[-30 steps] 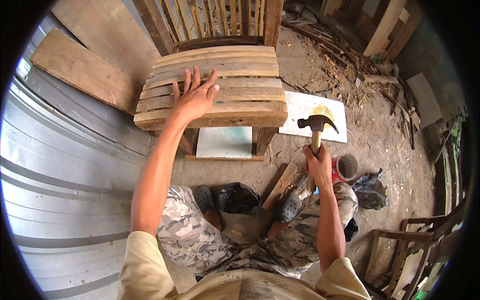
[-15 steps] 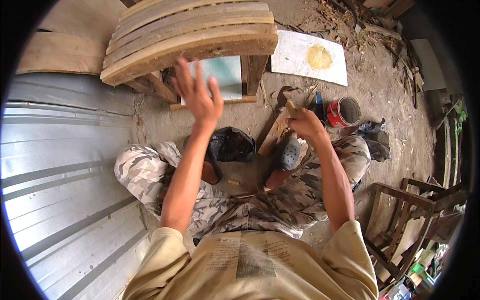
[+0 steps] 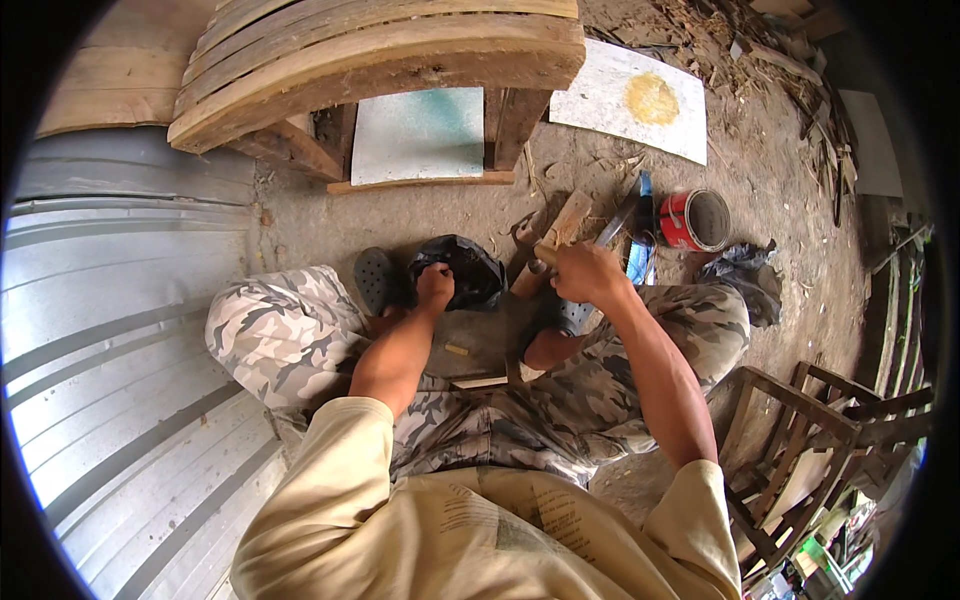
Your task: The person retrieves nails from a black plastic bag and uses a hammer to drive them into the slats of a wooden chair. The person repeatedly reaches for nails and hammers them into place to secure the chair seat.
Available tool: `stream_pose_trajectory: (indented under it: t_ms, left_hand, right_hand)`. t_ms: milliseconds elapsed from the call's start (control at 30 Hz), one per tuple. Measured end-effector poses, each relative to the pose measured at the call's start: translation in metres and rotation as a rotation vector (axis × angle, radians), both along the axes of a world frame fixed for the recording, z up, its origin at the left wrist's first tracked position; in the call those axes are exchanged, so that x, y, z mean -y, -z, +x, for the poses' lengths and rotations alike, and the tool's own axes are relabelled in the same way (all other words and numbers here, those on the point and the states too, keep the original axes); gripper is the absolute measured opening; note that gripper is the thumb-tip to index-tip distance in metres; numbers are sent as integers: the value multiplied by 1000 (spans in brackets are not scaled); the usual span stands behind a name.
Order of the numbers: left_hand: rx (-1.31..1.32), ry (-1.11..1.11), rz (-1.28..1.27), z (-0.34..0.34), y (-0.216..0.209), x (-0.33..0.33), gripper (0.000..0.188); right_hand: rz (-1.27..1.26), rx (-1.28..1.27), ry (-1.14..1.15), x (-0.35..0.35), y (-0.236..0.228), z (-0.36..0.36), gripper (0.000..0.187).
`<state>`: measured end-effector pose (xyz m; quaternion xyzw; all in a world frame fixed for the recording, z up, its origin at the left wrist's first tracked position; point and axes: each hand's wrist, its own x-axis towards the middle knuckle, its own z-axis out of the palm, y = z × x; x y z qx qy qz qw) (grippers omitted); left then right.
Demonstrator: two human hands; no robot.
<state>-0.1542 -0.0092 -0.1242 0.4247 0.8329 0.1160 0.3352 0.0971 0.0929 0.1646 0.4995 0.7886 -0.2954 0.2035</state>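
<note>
My left hand (image 3: 435, 288) is at the black plastic bag (image 3: 470, 268) between my feet. Its fingers are curled together over the bag's opening, and what they pinch is too small to make out. My right hand (image 3: 588, 274) is closed around a tool with a pale wooden handle (image 3: 547, 252); the fist covers much of it, so its kind is unclear. Just beyond that hand lies a wooden block (image 3: 568, 220) on the ground. Right of the block rest a metal blade (image 3: 615, 220) and a blue-and-black object (image 3: 642, 225).
Ahead stands a slatted wooden bench (image 3: 380, 75) with a pale board (image 3: 420, 140) beneath it. A white sheet (image 3: 600, 100) bears a yellow patch. Near my right knee are a red can (image 3: 693, 220) and a black plastic sheet (image 3: 745, 280). Corrugated metal (image 3: 120, 290) borders the left; a wooden frame (image 3: 800, 400) stands right.
My left hand has come down from in front of the bench to the black bag, its spread fingers now curled. My right hand has drawn slightly nearer and left, still gripping the tool.
</note>
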Motion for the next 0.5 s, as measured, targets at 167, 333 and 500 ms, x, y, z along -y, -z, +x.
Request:
stream_pose_trajectory:
  t_ms: [167,333,500]
  left_hand:
    - [-155,120,32,6,-6,-11,26]
    - [-199,212,-57,3,-13,-14,23]
    - [-230,253,-194,5,-24,-24,22]
  right_hand:
    - [-13,82,-106,-2,4,-3,47]
    - [7,69,-130,-4,11,-4,45]
    - [94,-24,-107,-2,22,0,46]
